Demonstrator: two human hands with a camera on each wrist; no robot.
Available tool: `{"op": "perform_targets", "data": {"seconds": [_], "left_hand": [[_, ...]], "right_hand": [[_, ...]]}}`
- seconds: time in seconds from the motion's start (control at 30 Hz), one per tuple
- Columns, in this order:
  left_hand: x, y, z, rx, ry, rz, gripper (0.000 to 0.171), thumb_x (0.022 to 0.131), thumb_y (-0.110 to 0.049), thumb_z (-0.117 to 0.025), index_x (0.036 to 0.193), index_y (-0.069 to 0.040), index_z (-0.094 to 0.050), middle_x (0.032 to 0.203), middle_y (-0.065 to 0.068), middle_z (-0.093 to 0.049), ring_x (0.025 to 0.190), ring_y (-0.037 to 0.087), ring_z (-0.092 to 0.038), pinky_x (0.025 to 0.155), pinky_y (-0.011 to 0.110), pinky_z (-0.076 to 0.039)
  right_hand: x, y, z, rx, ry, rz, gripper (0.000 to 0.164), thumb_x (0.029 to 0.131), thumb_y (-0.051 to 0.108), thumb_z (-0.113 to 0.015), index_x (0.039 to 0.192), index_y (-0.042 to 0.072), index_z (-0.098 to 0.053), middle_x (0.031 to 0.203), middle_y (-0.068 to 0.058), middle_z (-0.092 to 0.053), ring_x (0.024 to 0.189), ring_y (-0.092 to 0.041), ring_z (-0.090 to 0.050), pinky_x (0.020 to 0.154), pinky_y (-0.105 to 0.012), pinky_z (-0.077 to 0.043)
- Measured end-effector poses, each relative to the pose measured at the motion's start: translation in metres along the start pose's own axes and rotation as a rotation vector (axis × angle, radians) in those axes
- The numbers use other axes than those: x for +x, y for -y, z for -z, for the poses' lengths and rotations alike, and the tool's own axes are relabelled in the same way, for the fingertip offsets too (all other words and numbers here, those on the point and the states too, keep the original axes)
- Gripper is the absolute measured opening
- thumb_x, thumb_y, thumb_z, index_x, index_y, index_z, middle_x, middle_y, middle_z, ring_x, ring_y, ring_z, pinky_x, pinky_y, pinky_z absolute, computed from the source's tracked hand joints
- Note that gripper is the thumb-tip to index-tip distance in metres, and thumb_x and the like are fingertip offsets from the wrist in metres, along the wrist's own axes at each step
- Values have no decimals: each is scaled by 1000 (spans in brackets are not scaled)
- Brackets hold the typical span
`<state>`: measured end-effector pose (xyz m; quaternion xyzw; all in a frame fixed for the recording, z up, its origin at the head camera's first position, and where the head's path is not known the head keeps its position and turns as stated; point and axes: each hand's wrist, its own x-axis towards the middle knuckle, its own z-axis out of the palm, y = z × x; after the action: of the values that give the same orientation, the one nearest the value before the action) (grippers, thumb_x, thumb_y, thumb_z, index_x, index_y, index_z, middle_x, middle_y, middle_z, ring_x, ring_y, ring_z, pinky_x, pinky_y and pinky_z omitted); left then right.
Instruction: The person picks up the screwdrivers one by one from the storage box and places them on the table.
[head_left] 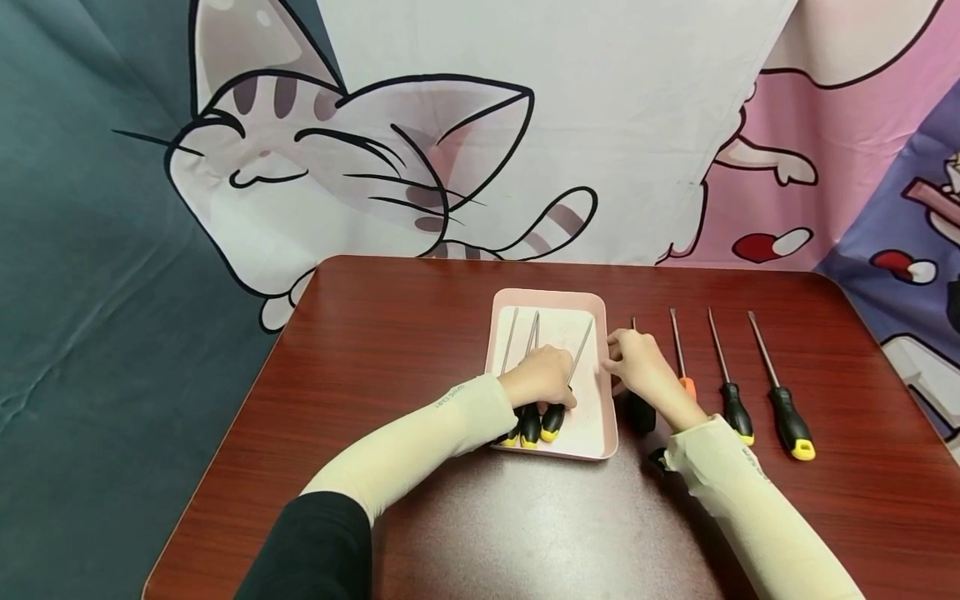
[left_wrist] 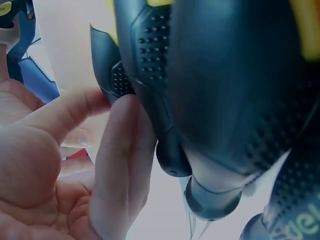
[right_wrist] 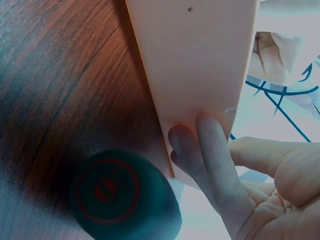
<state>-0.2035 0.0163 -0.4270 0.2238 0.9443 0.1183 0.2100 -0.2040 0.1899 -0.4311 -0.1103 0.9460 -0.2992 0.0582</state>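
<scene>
A shallow pink tray (head_left: 551, 298) with a white inside stands mid-table, holding several screwdrivers with black-and-yellow handles. Over it reaches my left hand (head_left: 542, 375), pinching the handle of the rightmost screwdriver (head_left: 553, 421) there. The left wrist view shows thumb and fingertips at that handle (left_wrist: 102, 57), beside other dark handles (left_wrist: 210, 90). My right hand (head_left: 641, 367) holds the tray's right side. In the right wrist view its fingers (right_wrist: 212, 145) press the outer wall (right_wrist: 195, 65) and the thumb lies at the rim. Partly hidden below that hand is a dark-handled screwdriver (head_left: 641, 412).
Right of the tray, a screwdriver with an orange handle (head_left: 687, 387) lies partly behind the right wrist. Two black-handled screwdrivers, one nearer (head_left: 735, 408) and one farther right (head_left: 791, 425), lie beside it on the brown table (head_left: 390, 333). A cartoon-print cloth (head_left: 637, 125) hangs behind.
</scene>
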Motion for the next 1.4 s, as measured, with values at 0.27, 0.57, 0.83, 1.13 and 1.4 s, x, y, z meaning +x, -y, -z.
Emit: {"op": "perform_targets", "data": {"seconds": [0.27,0.57,0.83,1.13,1.4], "left_hand": [[1,2,2,-50,19,-20,29,82,-21,-79,66,-9,-58,52,-1,-61,48,12,-67,49,10,-49],[0,5,2,-88,28,-13,28,83,-21,-77,65,-9,-58,51,0,-62,50,14,-68,51,10,-50],[-3,12,6,-163,34,-30,27,85,-21,-76,73,-7,-56,56,2,-63,46,11,-65,55,12,-53],[-6,19,14,-158,14,-33,28,84,-24,-75,73,-8,-55,51,-1,-62,43,7,-63,71,13,-54],[-13,21,18,-182,-1,-46,28,84,-22,-75,68,-9,-56,47,-1,-61,44,9,-64,68,13,-53]], "right_hand": [[2,-1,-1,-10,-11,8,34,86,-4,-69,113,-21,-58,84,-25,-70,78,-36,-70,71,-47,-59],[1,0,-2,3,0,-13,33,88,-4,-68,115,-20,-57,85,-25,-69,78,-36,-70,69,-45,-60],[2,0,-2,0,-2,-11,34,87,-4,-69,114,-21,-56,84,-25,-69,78,-37,-70,71,-47,-60],[2,0,-2,-25,-30,-3,29,86,-4,-70,108,-19,-59,84,-23,-68,81,-38,-68,71,-47,-59],[1,2,-3,-6,-22,-36,28,87,-4,-70,108,-18,-59,86,-24,-68,84,-38,-68,75,-48,-59]]}}
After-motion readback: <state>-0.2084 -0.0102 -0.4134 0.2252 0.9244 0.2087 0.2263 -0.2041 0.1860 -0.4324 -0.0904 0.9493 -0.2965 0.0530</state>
